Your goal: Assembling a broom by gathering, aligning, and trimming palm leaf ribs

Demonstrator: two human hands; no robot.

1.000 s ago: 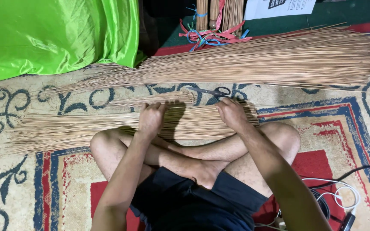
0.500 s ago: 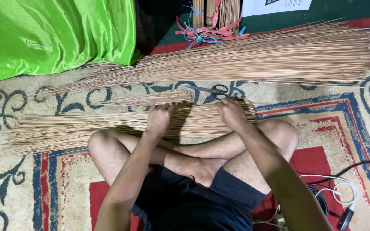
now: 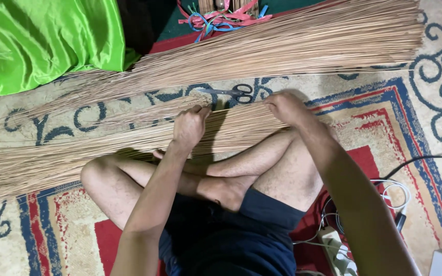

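A green cloth (image 3: 42, 41) lies far left. The near bundle of thin sticks (image 3: 52, 156) stretches across the patterned rug (image 3: 425, 117) before the crossed legs. The left hand (image 3: 190, 128) is curled closed on its middle; the right hand (image 3: 285, 107) presses fingers together over its cut end. The sticks look light, stiff and brittle, best gripped as a bunch. Scissors (image 3: 234, 93) lie just beyond, then a larger stick pile (image 3: 303, 43), ribbons (image 3: 221, 18) and, near right, cables (image 3: 395, 191).

Home floor, patterned carpet (image 3: 425, 102), green cloth (image 3: 37, 41), power strip (image 3: 336, 250)
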